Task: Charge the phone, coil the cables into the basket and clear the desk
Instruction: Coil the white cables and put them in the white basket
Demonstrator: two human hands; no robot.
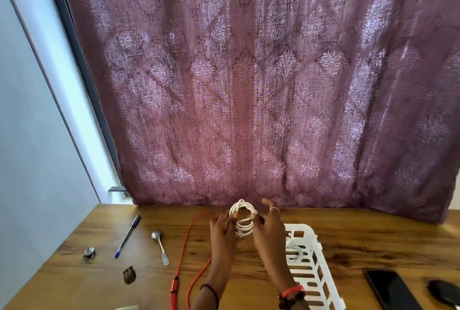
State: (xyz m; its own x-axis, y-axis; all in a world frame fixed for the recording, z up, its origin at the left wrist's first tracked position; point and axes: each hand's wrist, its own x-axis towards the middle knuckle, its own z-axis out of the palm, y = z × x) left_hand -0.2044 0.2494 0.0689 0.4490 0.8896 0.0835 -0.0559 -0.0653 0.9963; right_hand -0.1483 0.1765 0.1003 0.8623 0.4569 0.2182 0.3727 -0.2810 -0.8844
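Note:
A white cable (pixel 243 220) is wound into a coil and held up above the wooden desk (pixel 361 240) between both hands. My left hand (pixel 222 232) grips the coil's left side. My right hand (pixel 268 230) pinches its right side, with the outer fingers spread. A red cable (pixel 185 255) lies loose on the desk to the left of my left arm. The white slatted basket (pixel 311 242) sits to the right of my right hand, with another white cable (pixel 295 251) inside. A black phone (pixel 390 289) lies face up at the lower right.
On the left part of the desk lie a blue pen (pixel 127 236), a metal spoon (pixel 160 247), a small round metal item (pixel 89 253) and a small brown object (pixel 129 274). A dark object (pixel 444 291) rests at the right edge. A purple curtain (pixel 249 85) hangs behind the desk.

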